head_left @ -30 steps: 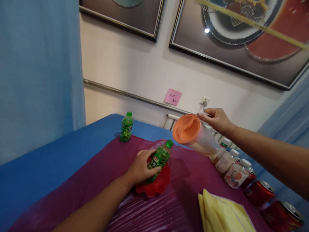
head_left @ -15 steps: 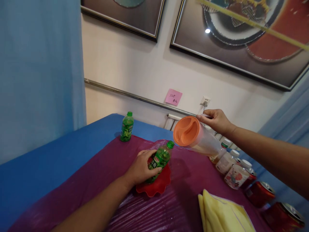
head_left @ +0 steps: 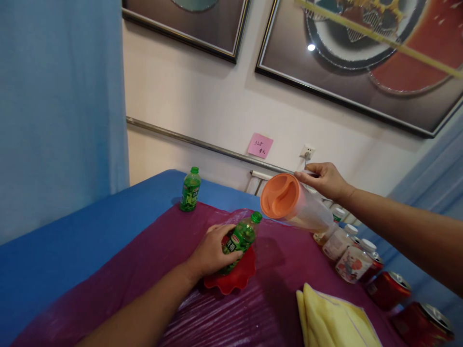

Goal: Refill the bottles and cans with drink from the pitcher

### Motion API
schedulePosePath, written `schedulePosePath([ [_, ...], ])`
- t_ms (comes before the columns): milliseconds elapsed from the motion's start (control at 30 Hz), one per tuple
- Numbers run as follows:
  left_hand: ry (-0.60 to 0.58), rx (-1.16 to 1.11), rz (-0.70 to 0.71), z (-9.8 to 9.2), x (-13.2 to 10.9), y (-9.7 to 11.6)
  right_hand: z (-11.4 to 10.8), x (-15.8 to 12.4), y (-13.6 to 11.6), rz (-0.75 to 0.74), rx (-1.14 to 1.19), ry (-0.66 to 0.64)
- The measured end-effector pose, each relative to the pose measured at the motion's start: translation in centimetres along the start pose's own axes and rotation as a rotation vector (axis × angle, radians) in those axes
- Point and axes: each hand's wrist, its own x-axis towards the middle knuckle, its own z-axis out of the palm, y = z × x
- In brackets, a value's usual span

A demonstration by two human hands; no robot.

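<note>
My left hand [head_left: 210, 250] is wrapped round a green bottle [head_left: 240, 237] with a green cap, tilted over a red scalloped plate [head_left: 235, 277] on the purple cloth. My right hand [head_left: 325, 179] grips the handle of a clear plastic pitcher [head_left: 302, 210] with an orange lid, held tipped in the air so the lid faces the bottle's cap. A little pale liquid lies in the pitcher's lower side. The pitcher's handle is hidden behind my fingers.
A second green bottle [head_left: 190, 190] stands at the far edge of the purple cloth [head_left: 144, 270] over a blue table cover [head_left: 72, 241]. White-capped jars [head_left: 349, 260] and red cans [head_left: 388, 288] line the right side. A folded yellow cloth [head_left: 333, 320] lies near right.
The pitcher has shifted slightly lower and rightward, staying tipped toward the bottle. My left hand and the bottle have barely moved.
</note>
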Motion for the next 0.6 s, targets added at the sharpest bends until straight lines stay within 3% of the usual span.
schedulePosePath([
  [600,-0.042,-0.001,-0.031,-0.07,-0.04,-0.08,-0.32,0.05,-0.74,-0.023,-0.045,-0.017],
])
